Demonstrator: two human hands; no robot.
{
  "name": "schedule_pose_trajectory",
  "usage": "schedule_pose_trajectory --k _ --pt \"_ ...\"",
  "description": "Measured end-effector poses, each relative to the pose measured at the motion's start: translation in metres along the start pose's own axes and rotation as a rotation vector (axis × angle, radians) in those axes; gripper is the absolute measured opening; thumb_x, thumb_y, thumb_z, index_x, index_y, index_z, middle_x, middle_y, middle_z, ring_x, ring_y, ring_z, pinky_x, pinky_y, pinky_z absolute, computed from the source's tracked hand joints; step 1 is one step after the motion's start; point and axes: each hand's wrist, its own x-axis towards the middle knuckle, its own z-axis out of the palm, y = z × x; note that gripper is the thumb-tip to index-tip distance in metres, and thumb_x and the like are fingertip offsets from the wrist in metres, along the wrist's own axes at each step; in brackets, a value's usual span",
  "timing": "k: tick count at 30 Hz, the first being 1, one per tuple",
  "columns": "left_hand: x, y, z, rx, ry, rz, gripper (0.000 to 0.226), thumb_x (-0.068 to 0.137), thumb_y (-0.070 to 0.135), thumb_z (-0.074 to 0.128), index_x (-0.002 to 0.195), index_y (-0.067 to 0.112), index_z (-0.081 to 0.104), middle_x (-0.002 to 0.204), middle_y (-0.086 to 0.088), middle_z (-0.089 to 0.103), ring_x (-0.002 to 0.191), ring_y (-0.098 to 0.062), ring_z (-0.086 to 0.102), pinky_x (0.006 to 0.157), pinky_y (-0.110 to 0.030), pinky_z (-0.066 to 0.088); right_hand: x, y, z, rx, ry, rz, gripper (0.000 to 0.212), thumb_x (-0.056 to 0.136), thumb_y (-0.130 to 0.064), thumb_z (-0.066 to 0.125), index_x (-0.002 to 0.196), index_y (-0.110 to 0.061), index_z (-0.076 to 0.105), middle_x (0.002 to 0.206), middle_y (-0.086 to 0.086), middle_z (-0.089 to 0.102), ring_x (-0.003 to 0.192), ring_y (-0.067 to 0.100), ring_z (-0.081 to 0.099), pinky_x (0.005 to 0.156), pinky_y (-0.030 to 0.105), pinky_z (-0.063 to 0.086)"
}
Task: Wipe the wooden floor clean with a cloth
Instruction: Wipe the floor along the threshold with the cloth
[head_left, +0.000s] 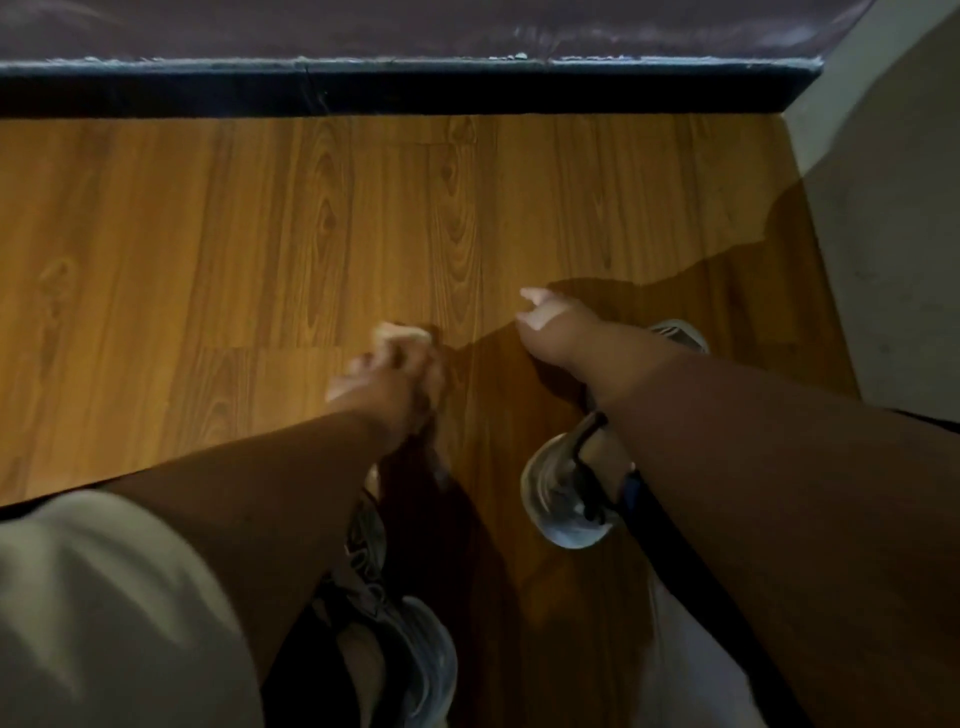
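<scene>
The brown wood-grain plank floor (234, 234) spreads across the middle of the view. A long dark strip (415, 88) runs along its far edge, and a dull purple padded surface (363, 26) lies behind that. A pale plain wall (883, 208) bounds the floor on the right and meets the strip at the far right corner. Above the floor's middle, the left hand (389, 374) is left of the right hand (550, 327) and a little nearer, apart from it. A grey-white rounded shoe (561, 499) stands on the floor just left of the right forearm. A pale shoe toe (680, 332) shows beyond that forearm. A grey laced shoe (421, 649) is nearer, right of the left forearm. A beige fabric garment (78, 597) fills the near left corner.
</scene>
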Motion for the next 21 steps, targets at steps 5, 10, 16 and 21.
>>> schedule_pose_trajectory --k 5,10,16,21 --pt "-0.004 -0.038 -0.043 -0.879 0.068 -0.511 0.053 0.086 0.027 0.07 0.128 0.014 0.041 0.106 -0.006 0.061 0.086 -0.02 0.065 0.059 -0.028 0.051 -0.009 0.001 0.01 0.432 -0.049 0.028 0.032 0.099 -0.025 0.047 0.129 -0.016 0.056 0.114 0.006 0.058 0.1 0.023 0.055 0.084 0.037 0.047" --pt "-0.003 0.008 -0.079 -1.546 -0.005 -0.323 0.011 0.088 0.012 0.065 0.098 0.016 0.064 0.097 -0.009 0.067 0.079 -0.015 0.067 0.056 -0.024 0.056 -0.017 -0.03 0.023 1.111 -0.336 0.176 0.025 0.092 -0.037 0.062 0.102 -0.015 0.06 0.101 0.015 0.063 0.087 0.031 0.063 0.059 0.044 0.059" --pt "0.025 -0.016 -0.099 -1.297 0.02 -0.288 0.014 0.096 0.017 0.053 0.1 0.019 0.066 0.097 -0.001 0.071 0.085 -0.015 0.068 0.073 -0.029 0.053 0.034 -0.042 0.009 0.624 0.264 -0.017 0.031 0.095 -0.021 0.056 0.125 -0.011 0.059 0.107 0.007 0.066 0.091 0.021 0.064 0.074 0.017 0.052" --pt "0.035 -0.094 -0.097 -0.739 0.091 -0.321 0.01 0.092 0.024 0.057 0.099 0.024 0.064 0.102 -0.003 0.063 0.084 -0.018 0.06 0.062 -0.025 0.045 0.074 -0.033 0.022 -0.206 0.303 0.12 0.047 0.096 -0.041 0.04 0.138 -0.022 0.042 0.149 0.013 0.033 0.135 0.033 0.031 0.107 0.04 0.028"
